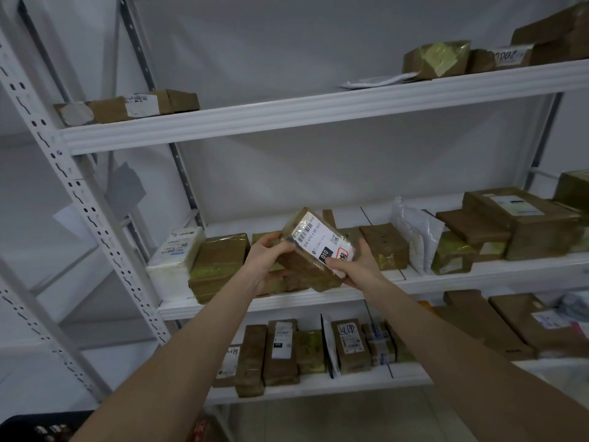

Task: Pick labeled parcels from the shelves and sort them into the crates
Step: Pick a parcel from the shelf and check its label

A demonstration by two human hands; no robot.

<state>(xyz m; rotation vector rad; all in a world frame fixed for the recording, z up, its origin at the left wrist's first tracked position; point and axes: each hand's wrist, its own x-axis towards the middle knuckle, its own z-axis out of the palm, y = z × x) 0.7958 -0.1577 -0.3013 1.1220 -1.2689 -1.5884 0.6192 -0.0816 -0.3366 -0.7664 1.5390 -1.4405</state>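
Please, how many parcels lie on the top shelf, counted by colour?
On the top shelf:
Brown cardboard parcels: 4
White flat mailer: 1
Total: 5

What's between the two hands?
In the head view, a brown parcel with a white label sits between the left hand and right hand, both holding it.

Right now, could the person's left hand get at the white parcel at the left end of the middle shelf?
Probably not at once: the left hand is gripping the labelled parcel together with the right hand. The white parcel sits open at the shelf front, unblocked, once that hand lets go.
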